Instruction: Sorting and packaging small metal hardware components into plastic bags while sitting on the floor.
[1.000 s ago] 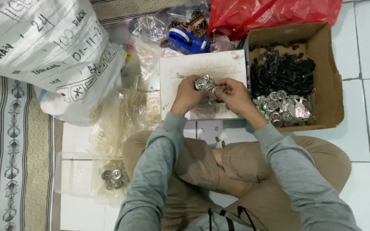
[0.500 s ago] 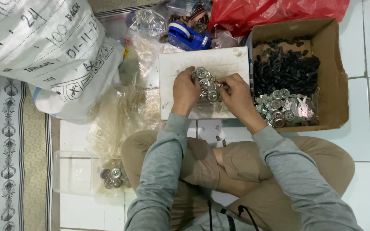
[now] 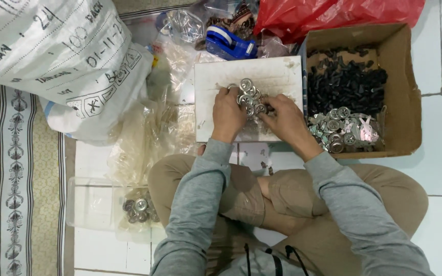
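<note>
both the left hand [image 3: 227, 108] and right hand [image 3: 282, 116] are closing their fingers around a cluster of silver metal discs [image 3: 249, 97], holding it over a white board [image 3: 277, 76].

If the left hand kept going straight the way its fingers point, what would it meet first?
The left hand points up the white board. Past the board's far edge, likely the blue tape dispenser, though height is unclear.
</note>
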